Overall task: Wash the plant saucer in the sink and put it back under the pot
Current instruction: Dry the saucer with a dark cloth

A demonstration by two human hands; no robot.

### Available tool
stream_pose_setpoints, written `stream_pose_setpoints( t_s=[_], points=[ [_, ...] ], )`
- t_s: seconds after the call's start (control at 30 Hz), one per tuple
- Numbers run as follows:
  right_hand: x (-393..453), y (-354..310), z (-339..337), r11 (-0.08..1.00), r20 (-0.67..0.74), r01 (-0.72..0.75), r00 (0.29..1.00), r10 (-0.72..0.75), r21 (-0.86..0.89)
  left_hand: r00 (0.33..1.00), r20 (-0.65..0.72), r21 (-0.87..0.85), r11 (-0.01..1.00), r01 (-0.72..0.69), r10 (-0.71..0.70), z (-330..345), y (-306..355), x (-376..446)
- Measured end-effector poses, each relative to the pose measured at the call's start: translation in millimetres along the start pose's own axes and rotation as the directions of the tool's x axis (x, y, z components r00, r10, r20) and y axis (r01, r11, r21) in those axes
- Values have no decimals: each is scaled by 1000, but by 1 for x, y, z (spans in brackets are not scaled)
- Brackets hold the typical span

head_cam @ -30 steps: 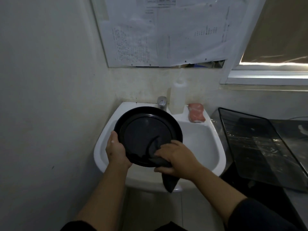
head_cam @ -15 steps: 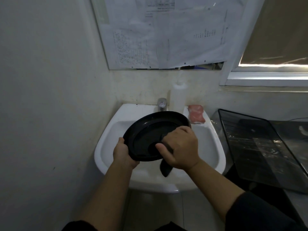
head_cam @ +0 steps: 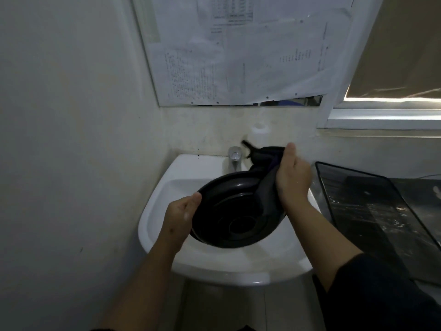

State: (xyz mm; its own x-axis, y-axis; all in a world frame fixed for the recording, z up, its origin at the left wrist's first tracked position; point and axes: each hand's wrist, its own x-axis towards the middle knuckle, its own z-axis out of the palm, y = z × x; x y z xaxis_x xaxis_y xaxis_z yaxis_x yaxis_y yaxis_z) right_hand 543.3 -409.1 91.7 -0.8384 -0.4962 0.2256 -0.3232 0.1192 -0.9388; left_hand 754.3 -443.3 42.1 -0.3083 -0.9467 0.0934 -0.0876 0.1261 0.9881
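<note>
A round black plant saucer (head_cam: pixel 235 211) hangs over the white sink (head_cam: pixel 167 187), tilted with its underside and ring foot turned toward me. My left hand (head_cam: pixel 182 212) grips its left rim. My right hand (head_cam: pixel 292 175) holds a dark cloth (head_cam: pixel 265 168) pressed against the saucer's far right rim; the cloth drapes over that edge and its tip sticks up by the tap. No pot is in view.
A chrome tap (head_cam: pixel 235 158) stands at the back of the basin. A white bottle (head_cam: pixel 260 133) is partly hidden behind the cloth. A dark glass-topped counter (head_cam: pixel 372 211) lies right of the sink. Papers cover the mirror (head_cam: pixel 238 56) above; a wall stands close on the left.
The saucer has flipped from its inner face toward me to its underside toward me. My right hand with the cloth moved from the near rim up to the far right rim.
</note>
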Motion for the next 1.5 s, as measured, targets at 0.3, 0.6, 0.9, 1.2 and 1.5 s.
stream_pose_setpoints(
  t_s=[0.3,0.6,0.9,1.2,1.5],
  points=[
    [-51,2,26,687,34,691,710,-703,-224,981,-32,-251,952,178,-192,17,18,1],
    [-71,12,45,390,288,880,461,-840,-271,959,-15,-293,918,267,-283,26,19,2],
    [-37,19,26,852,141,485,874,-465,-199,953,-76,-237,933,270,-295,15,28,6],
    [-90,21,38,313,559,939,337,-757,-142,844,161,-708,536,461,-512,12,11,24],
    [-54,53,12,896,287,435,872,-396,-86,807,71,-711,538,453,-586,5,1,24]
  ],
)
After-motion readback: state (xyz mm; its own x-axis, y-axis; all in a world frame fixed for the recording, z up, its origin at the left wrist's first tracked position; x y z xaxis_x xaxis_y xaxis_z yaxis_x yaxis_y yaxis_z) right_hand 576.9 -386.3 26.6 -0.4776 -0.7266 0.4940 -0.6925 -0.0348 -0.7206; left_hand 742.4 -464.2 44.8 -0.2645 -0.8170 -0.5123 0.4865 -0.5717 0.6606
